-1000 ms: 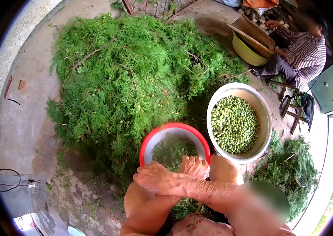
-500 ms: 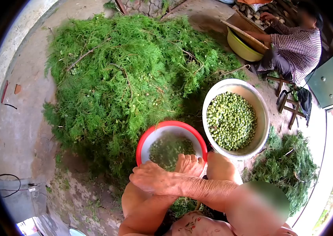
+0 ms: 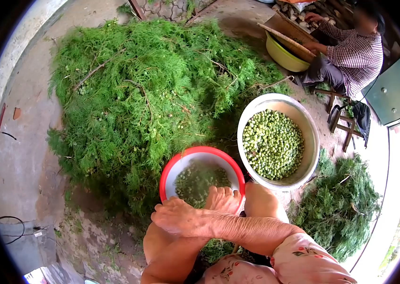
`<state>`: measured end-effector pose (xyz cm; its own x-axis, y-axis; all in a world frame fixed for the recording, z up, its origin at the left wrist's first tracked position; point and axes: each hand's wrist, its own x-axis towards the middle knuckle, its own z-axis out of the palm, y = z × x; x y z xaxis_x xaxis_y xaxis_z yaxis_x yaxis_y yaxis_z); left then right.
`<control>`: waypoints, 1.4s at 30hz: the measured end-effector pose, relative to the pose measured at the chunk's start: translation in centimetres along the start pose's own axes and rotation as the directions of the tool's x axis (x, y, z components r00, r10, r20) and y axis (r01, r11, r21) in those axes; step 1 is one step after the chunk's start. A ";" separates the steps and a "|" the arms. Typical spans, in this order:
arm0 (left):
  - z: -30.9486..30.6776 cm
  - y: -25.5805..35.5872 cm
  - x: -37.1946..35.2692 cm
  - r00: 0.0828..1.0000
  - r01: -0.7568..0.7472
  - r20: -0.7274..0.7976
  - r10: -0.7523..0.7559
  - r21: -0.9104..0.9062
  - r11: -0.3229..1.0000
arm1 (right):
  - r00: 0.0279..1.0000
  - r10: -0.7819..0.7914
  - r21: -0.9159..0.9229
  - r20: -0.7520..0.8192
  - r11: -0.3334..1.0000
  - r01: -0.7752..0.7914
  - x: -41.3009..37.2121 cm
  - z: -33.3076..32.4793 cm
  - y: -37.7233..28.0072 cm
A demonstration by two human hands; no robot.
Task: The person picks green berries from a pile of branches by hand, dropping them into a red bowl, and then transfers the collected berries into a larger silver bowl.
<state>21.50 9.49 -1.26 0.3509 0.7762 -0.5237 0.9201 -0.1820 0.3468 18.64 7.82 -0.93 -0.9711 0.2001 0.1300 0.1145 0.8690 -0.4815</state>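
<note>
Forearms crossed with the right uppermost, the right hand (image 3: 174,217) and left hand (image 3: 223,199) are curled, wrists overlapping, at the near edge of the red-rimmed basin (image 3: 202,149) (whether either grips anything cannot be determined), where small green pieces (image 3: 200,182) lie inside, beside a fuller metal basin (image 3: 310,137).

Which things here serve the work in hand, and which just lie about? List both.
Likely part of the job:
red-rimmed basin, by the left hand and right hand
metal basin
small round green pieces
big pile of green branches

Likely just lying about:
reddish fragment
looped dark cable
</note>
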 end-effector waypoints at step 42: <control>0.3 0.0 0.1 0.999 -0.027 -0.035 0.030 0.061 0.998 | 1.000 0.025 -0.182 0.005 0.983 -0.024 -0.2 -0.6 -0.5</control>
<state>21.53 9.36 -1.56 0.3717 0.7911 -0.4858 0.9191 -0.2398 0.3127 18.95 7.63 -0.24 -0.9690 0.2197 0.1134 0.1740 0.9318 -0.3186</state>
